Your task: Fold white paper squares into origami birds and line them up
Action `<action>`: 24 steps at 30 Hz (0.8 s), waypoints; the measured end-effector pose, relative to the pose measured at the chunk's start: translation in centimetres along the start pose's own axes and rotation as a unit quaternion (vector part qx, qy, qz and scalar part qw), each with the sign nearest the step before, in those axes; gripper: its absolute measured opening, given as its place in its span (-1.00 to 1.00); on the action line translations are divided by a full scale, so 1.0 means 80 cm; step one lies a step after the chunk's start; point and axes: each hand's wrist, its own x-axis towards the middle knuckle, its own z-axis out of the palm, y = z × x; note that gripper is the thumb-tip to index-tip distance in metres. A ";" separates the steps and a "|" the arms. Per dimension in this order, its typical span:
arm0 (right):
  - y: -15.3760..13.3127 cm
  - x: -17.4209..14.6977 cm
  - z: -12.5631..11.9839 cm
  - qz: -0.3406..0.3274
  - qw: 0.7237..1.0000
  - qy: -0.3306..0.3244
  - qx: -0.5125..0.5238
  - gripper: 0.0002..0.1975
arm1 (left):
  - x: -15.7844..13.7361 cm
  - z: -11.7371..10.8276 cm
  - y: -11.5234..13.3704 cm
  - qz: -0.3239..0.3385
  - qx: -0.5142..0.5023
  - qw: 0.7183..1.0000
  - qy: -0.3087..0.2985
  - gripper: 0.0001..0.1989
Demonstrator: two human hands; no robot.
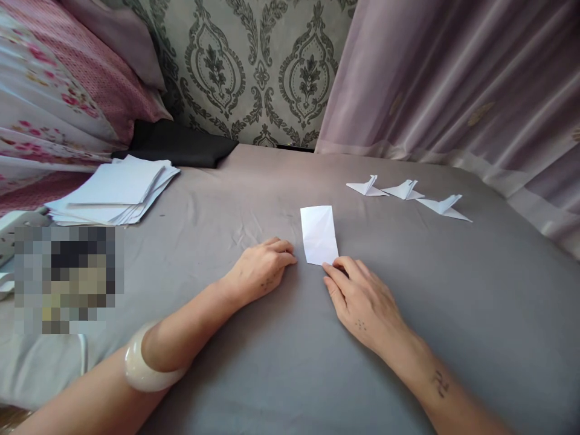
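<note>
Sheet (319,235) inside cloth's (281,368) edges; half-open right hand (362,299) touches its near-right corner, presumably steadying; left hand (263,270) loosely curled, seemingly empty.

Far: grey damask-patterned wall (261,66). Far right: sheer mauve curtain (446,78). Left: pink floral drapery (58,90). Soft light; grey cloth-covered surface (281,362).
</note>
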 end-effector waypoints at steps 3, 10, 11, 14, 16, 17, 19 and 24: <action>0.009 0.001 0.004 0.054 0.994 0.038 0.085 -0.75 | 0.001 0.002 -0.010 -0.031 -0.071 0.996 0.033 -0.65; 0.021 0.017 0.014 0.194 0.954 0.128 0.188 -0.74 | 0.001 0.003 -0.013 -0.071 -0.114 0.988 0.075 -0.68; 0.021 0.018 0.015 0.195 0.954 0.119 0.193 -0.73 | 0.000 0.003 -0.012 -0.080 -0.112 0.987 0.083 -0.69; 0.017 0.021 0.016 0.180 0.957 0.112 0.199 -0.79 | 0.001 0.004 -0.011 -0.096 -0.101 0.983 0.119 -0.71; 0.014 0.022 0.016 0.157 0.959 0.126 0.197 -0.88 | 0.002 0.001 -0.009 -0.088 -0.079 0.978 0.171 -0.69; 0.012 0.022 0.016 0.138 0.961 0.136 0.196 -0.91 | 0.002 -0.001 -0.007 -0.075 -0.057 0.974 0.205 -0.69; 0.010 0.022 0.015 0.089 0.965 0.168 0.183 -0.87 | -0.001 -0.006 0.000 -0.035 0.009 0.961 0.275 -0.67; 0.010 0.019 0.006 -0.031 0.970 0.235 0.061 -0.75 | -0.013 -0.015 0.023 0.115 0.167 0.931 0.303 -0.59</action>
